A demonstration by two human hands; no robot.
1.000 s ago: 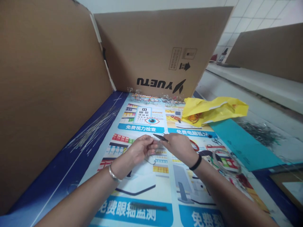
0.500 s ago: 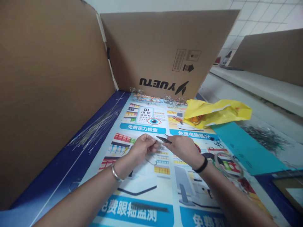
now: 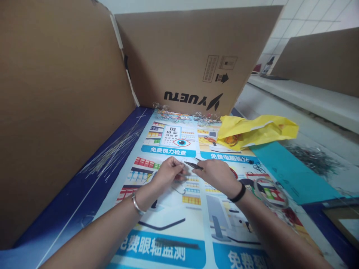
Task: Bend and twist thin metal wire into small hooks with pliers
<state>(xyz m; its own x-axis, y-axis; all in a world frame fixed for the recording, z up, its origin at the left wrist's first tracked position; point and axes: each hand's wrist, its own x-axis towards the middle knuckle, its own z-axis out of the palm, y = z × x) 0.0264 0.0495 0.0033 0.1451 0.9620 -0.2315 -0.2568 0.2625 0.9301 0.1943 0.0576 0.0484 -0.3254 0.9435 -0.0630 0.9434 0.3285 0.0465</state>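
My right hand (image 3: 217,175) is closed around a pair of pliers (image 3: 193,165) with dark pointed jaws, which are parted and aimed at my left hand. A bit of red handle shows beyond the right hand's knuckles. My left hand (image 3: 169,173) pinches a thin wire (image 3: 183,191) just left of the jaws. Part of that wire hangs in a curve below the fingers, and the pinched part is too fine to make out. Both hands are above a printed poster sheet (image 3: 168,220).
Cardboard panels (image 3: 179,56) stand behind and to the left. Long straight wires (image 3: 112,153) lie on the left, tangled wire bits (image 3: 179,114) along the back. To the right are a yellow bag (image 3: 258,130), a clear coil (image 3: 270,192), a turquoise sheet (image 3: 291,172) and dark wire pieces (image 3: 314,160).
The view has tilted very slightly. Both hands keep nearly the same pose, with the wire and pliers still held.
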